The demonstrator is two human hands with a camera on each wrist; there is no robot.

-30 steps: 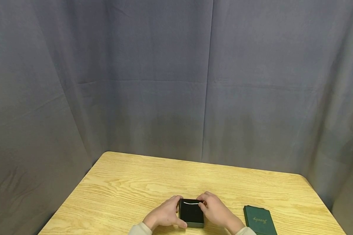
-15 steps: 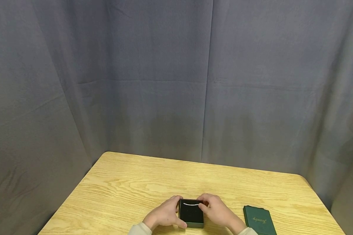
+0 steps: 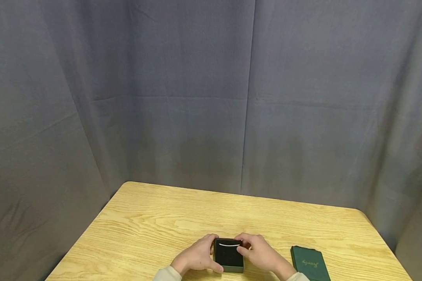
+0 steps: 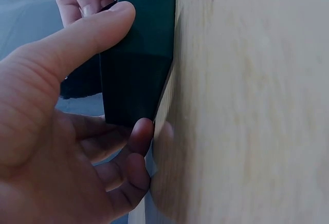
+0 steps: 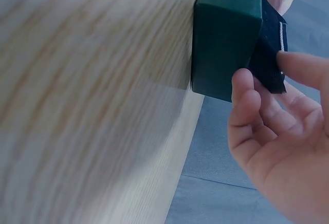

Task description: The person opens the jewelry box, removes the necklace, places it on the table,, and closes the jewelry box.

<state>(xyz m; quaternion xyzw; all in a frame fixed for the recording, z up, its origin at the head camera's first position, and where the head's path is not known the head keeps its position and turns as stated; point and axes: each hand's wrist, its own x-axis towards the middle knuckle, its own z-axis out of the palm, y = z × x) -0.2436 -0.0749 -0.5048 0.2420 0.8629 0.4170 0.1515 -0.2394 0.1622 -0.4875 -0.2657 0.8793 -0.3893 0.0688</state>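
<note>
A small dark green jewelry box base point(image 3: 233, 269) stands open on the table at the front. The black insert point(image 3: 228, 256) belonging to it is tilted, its far edge raised above the rim in the right wrist view. Across the insert near that edge runs a thin silver chain point(image 3: 229, 245). My left hand point(image 3: 198, 253) grips the box's left side, thumb on the near wall point(image 4: 139, 44) and fingers round the left and far side. With thumb and fingers, my right hand point(image 3: 259, 253) pinches the insert's far right corner, close to the chain's end.
To the right lies a dark green box lid point(image 3: 311, 264) with gold lettering on top. The wooden table point(image 3: 183, 207) reaches back to grey curtains point(image 3: 190, 117) that hang behind it and at both sides.
My right hand has shifted its fingers slightly at the insert's corner, and the chain sits a little nearer in view. The left hand and the lid stay in place.
</note>
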